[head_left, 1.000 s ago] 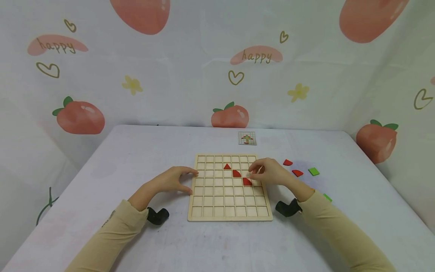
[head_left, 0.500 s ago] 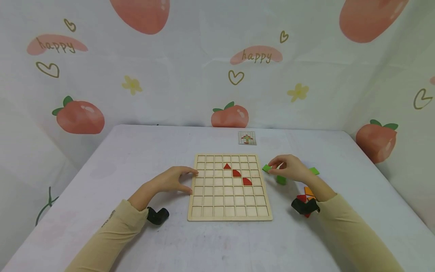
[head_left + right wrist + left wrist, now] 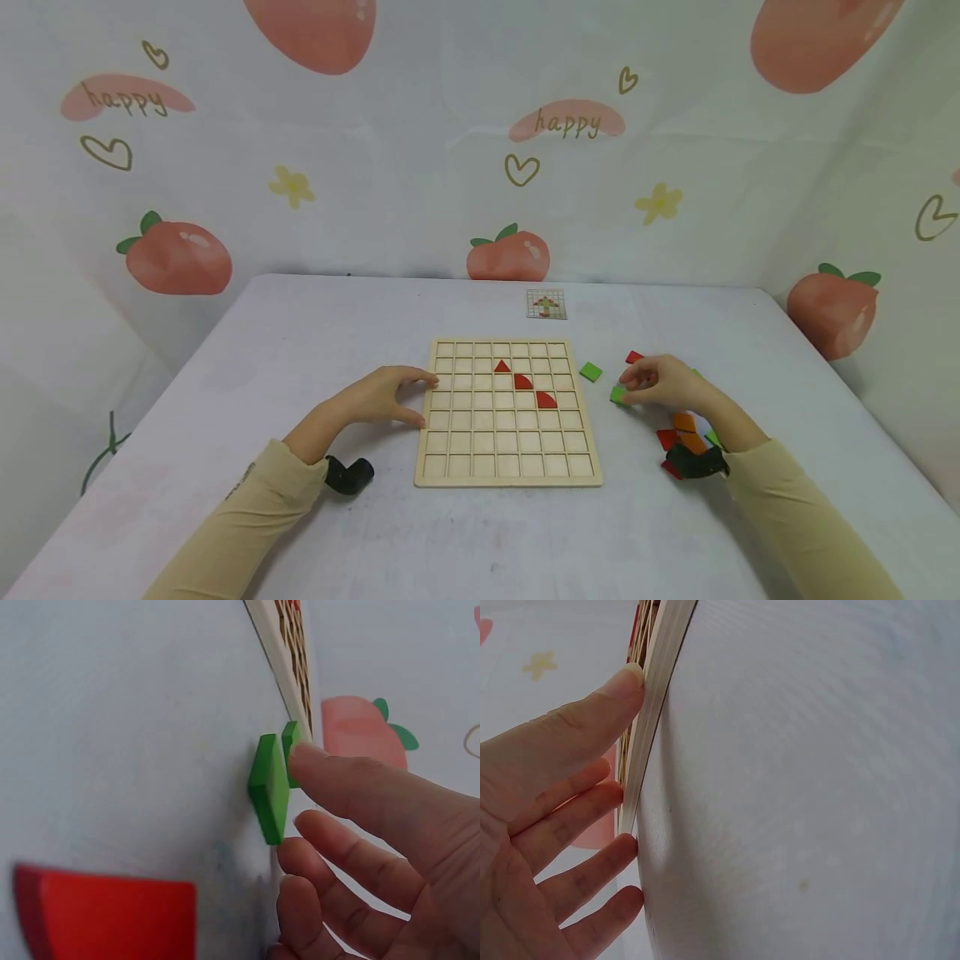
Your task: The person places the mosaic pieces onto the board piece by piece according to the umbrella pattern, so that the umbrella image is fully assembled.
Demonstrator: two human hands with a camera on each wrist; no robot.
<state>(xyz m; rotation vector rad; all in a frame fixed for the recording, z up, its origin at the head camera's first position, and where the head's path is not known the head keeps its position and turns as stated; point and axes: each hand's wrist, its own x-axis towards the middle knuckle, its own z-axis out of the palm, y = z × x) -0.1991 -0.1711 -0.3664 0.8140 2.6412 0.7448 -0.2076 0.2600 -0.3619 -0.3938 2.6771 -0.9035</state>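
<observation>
My left hand (image 3: 378, 396) rests at the left edge of a wooden grid board (image 3: 459, 482), thumb and fingers spread along its side; the left wrist view shows the thumb (image 3: 592, 712) against the rim. A red triangle (image 3: 502, 367) and two red quarter-circle pieces, one of them a quarter-circle (image 3: 522, 382) in the middle, sit in the grid's cells. My right hand (image 3: 667, 383) is just right of a green square tile (image 3: 618, 395), fingers loosely bent. In the right wrist view that green tile (image 3: 270, 787) lies on the table, with no grip on it visible.
Another green tile (image 3: 591, 372) lies by the board's right edge. A red piece (image 3: 634, 357) is behind my right hand; orange tiles (image 3: 686, 432) and more red and green pieces lie near the wrist. A small pattern card (image 3: 546, 304) sits behind the board.
My right hand has moved right, off the board, past the green tile at its edge to the other green tile. My left hand and the pieces in the grid have stayed put.
</observation>
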